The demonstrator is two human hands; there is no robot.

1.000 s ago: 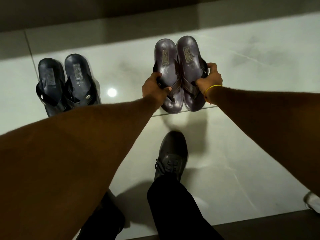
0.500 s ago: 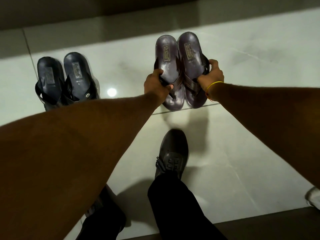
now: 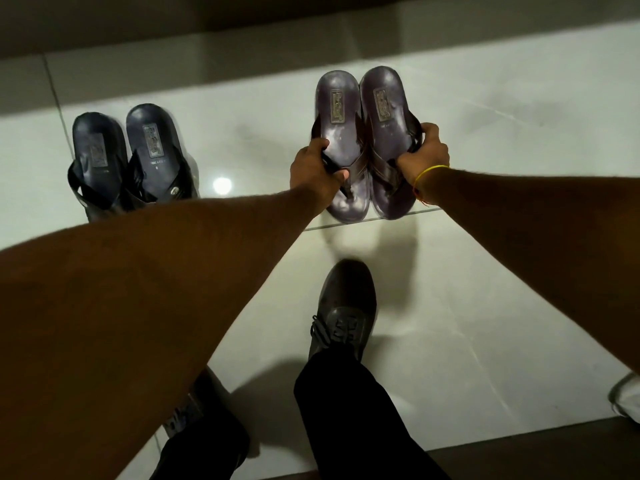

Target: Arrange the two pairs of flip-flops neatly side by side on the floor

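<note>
- Here the left hand (image 3: 313, 168) grips the outer edge of the left brown flip-flop (image 3: 341, 147), its fingers curled around the strap and the thumb pressing on the footbed.
- The right hand (image 3: 423, 150) — a yellow thread (image 3: 426, 173) tied at its wrist — closes its fingers on the outer strap of the right brown flip-flop (image 3: 388, 133).
- These two brown flip-flops touch along their inner edges, toes pointing toward the person; whether they rest on the floor (image 3: 502, 271) or sit just above it, I cannot tell.
- The black pair of flip-flops (image 3: 131, 157) lies on the pale tiles well apart to the left, side by side, partly hidden by the left forearm.
- Nearer the camera, a dark laced shoe (image 3: 346, 306) stands on the floor below the brown pair.
</note>
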